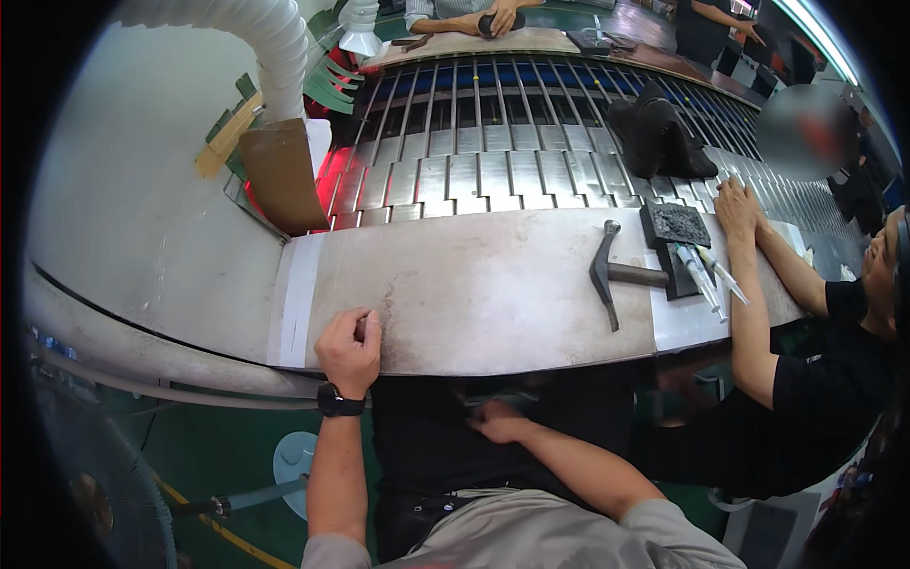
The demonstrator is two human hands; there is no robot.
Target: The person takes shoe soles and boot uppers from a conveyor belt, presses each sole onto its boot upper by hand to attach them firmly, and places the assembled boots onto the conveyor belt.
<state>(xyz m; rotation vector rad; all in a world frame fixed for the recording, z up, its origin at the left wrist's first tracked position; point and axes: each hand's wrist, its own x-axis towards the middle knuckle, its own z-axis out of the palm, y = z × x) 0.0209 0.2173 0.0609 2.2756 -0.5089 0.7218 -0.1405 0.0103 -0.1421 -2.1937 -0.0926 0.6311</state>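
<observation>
My left hand (349, 351) rests as a loose fist on the near left edge of the pale worktable (455, 303). Its thumb lies along the curled fingers, the hollow between them is in shadow, and no object shows in it. Below the table edge my right hand (500, 420) is over my dark-clothed lap, smeared, so its fingers cannot be made out. On the right of the table lies a hammer (635, 275), its curved metal head to the left. Beside it are a dark speckled block (675, 224) and some syringes (703, 275), away from both hands.
Beyond the table runs a slatted metal conveyor (464, 175) carrying dark boots (659, 133). A co-worker's hands (737, 207) rest at the right. Another person's hands (498, 21) hold a dark object at the far side. A white ribbed duct (275, 57) hangs left above a brown panel (282, 175).
</observation>
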